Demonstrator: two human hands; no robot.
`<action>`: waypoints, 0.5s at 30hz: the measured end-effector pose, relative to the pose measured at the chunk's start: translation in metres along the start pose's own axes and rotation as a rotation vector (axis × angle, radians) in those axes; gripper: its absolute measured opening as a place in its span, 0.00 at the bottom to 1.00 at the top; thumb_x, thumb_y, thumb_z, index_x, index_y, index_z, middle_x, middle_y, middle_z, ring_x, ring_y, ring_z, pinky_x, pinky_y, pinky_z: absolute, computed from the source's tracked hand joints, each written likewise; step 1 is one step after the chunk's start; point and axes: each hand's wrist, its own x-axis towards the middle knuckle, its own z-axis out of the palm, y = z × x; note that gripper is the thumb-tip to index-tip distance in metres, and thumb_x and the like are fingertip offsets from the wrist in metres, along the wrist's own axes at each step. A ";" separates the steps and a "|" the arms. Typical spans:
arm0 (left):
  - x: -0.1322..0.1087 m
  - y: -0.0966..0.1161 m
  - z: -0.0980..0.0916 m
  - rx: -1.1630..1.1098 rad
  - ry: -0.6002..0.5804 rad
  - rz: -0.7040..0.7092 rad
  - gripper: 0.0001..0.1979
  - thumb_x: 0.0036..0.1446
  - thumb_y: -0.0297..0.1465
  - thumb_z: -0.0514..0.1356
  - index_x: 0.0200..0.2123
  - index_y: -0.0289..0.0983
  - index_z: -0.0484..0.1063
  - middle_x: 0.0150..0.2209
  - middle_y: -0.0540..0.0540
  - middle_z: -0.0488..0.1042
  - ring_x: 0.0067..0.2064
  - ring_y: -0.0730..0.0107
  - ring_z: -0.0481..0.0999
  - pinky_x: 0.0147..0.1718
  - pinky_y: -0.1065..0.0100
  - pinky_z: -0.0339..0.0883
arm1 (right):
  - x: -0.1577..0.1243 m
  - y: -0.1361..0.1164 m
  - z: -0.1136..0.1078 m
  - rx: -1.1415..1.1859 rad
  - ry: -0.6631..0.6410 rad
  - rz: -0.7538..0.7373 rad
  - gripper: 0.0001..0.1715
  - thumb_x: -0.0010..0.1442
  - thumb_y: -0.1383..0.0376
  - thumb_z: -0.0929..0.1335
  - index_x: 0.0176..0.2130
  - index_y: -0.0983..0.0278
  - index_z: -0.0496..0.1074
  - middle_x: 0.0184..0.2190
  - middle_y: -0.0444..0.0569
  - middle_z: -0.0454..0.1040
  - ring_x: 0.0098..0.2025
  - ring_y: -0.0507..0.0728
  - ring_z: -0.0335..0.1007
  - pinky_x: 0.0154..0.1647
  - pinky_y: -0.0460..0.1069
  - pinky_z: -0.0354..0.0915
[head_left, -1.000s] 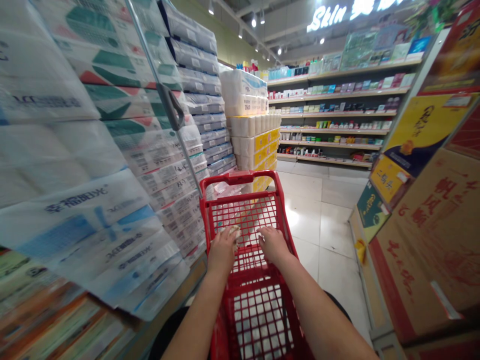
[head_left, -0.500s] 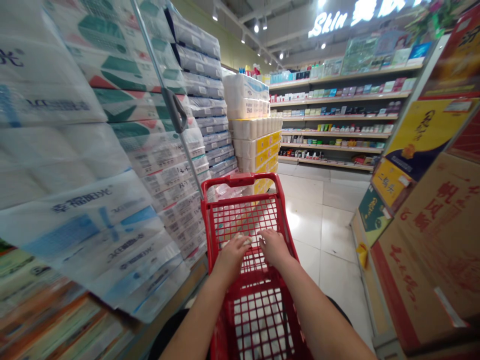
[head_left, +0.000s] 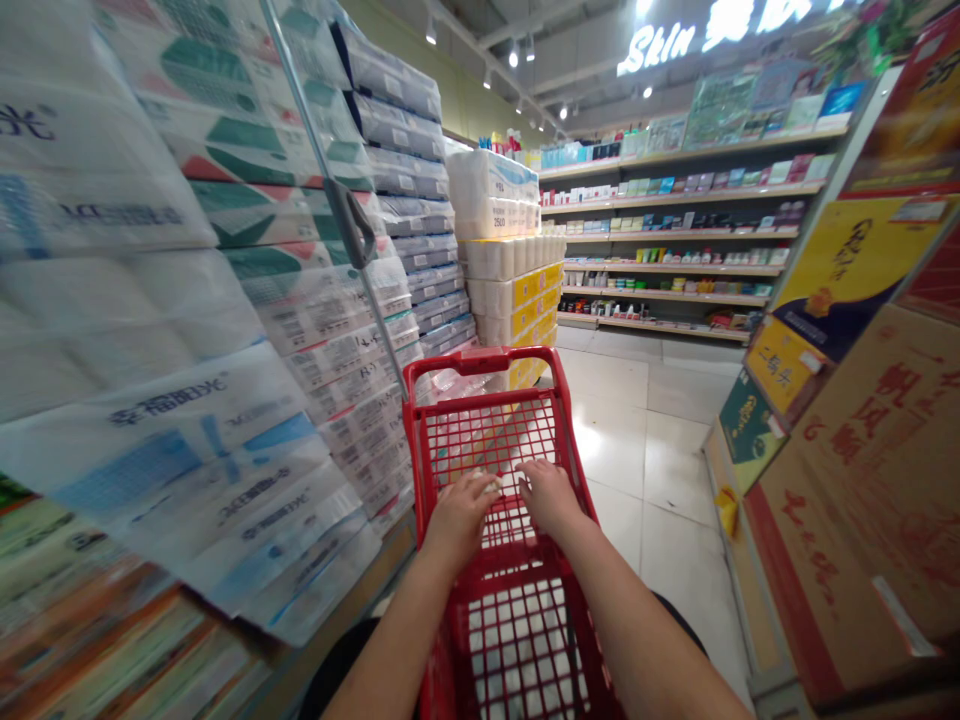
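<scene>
A red shopping basket cart (head_left: 564, 400) with grid panels stands before me, between my forearms. Over its upper grid panel, my left hand (head_left: 461, 510) is bent with its fingers closed around a small pale, crumpled-looking thing (head_left: 491, 483); its kind is too small to make out. My right hand (head_left: 547, 495) hovers or rests at the same panel, fingers curved and a little apart, with nothing seen in them. Whether that hand touches the grid is unclear. The cart's handle bar (head_left: 480, 361) lies beyond both hands.
Wrapped tissue packs (head_left: 180, 440) are stacked high on the left, a metal pole (head_left: 322, 160) in front of them. Further on stand toilet roll packs (head_left: 517, 290). Cardboard cartons (head_left: 862, 450) line the right. A tiled aisle (head_left: 667, 460) leads to cosmetics shelves (head_left: 667, 235).
My left hand has shifted very slightly down, its fingers still around the pale thing. My right hand, the cart and the surroundings look practically the same.
</scene>
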 end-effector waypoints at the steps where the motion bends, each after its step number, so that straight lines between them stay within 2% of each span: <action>1: 0.001 -0.002 0.000 0.004 0.051 -0.080 0.24 0.53 0.18 0.54 0.49 0.45 0.74 0.57 0.47 0.70 0.59 0.59 0.65 0.56 0.52 0.64 | 0.000 0.000 -0.001 0.000 -0.001 0.000 0.16 0.63 0.68 0.62 0.49 0.59 0.72 0.49 0.48 0.75 0.53 0.57 0.65 0.51 0.52 0.57; 3: 0.003 -0.004 0.001 0.024 0.138 -0.232 0.24 0.53 0.17 0.54 0.50 0.42 0.73 0.58 0.44 0.69 0.57 0.59 0.66 0.57 0.53 0.64 | 0.000 -0.001 -0.001 0.002 -0.005 -0.001 0.17 0.63 0.68 0.62 0.49 0.58 0.72 0.49 0.48 0.75 0.54 0.57 0.65 0.51 0.52 0.56; 4: 0.004 -0.004 0.001 0.028 0.143 -0.252 0.24 0.54 0.17 0.54 0.51 0.41 0.72 0.58 0.43 0.69 0.57 0.58 0.66 0.57 0.53 0.64 | 0.000 -0.001 -0.001 0.004 -0.005 -0.002 0.17 0.63 0.68 0.62 0.50 0.58 0.72 0.50 0.48 0.75 0.54 0.57 0.65 0.51 0.52 0.56; 5: 0.003 -0.003 0.002 0.024 0.117 -0.221 0.24 0.54 0.17 0.54 0.52 0.41 0.72 0.58 0.44 0.68 0.58 0.58 0.66 0.56 0.53 0.65 | 0.000 -0.001 -0.001 0.007 -0.006 -0.001 0.17 0.63 0.68 0.62 0.50 0.58 0.72 0.50 0.48 0.75 0.54 0.57 0.65 0.52 0.52 0.56; 9: -0.002 0.003 0.003 -0.020 -0.072 0.130 0.24 0.57 0.18 0.53 0.51 0.46 0.72 0.57 0.49 0.70 0.61 0.63 0.63 0.58 0.55 0.63 | 0.001 -0.001 -0.001 0.016 -0.017 0.019 0.17 0.62 0.68 0.62 0.49 0.59 0.72 0.50 0.49 0.75 0.54 0.57 0.65 0.52 0.52 0.56; 10: -0.003 0.003 0.003 -0.014 -0.083 0.159 0.23 0.57 0.18 0.53 0.51 0.47 0.72 0.57 0.49 0.70 0.61 0.63 0.64 0.58 0.55 0.63 | 0.001 -0.001 -0.001 0.017 -0.018 0.021 0.16 0.62 0.68 0.62 0.48 0.59 0.72 0.50 0.48 0.75 0.54 0.57 0.65 0.52 0.52 0.56; 11: -0.003 0.004 0.002 0.007 -0.068 0.132 0.23 0.58 0.19 0.53 0.51 0.47 0.72 0.57 0.49 0.70 0.61 0.62 0.64 0.57 0.55 0.63 | 0.000 -0.001 0.000 0.019 -0.016 0.017 0.16 0.62 0.68 0.62 0.48 0.59 0.72 0.50 0.48 0.75 0.54 0.57 0.65 0.52 0.52 0.56; 15: 0.002 0.000 0.001 0.139 0.071 -0.189 0.22 0.57 0.22 0.55 0.55 0.42 0.70 0.59 0.43 0.68 0.57 0.54 0.68 0.53 0.51 0.67 | -0.001 0.000 0.001 0.032 0.002 -0.004 0.17 0.62 0.68 0.62 0.49 0.59 0.72 0.50 0.47 0.75 0.54 0.57 0.65 0.52 0.53 0.56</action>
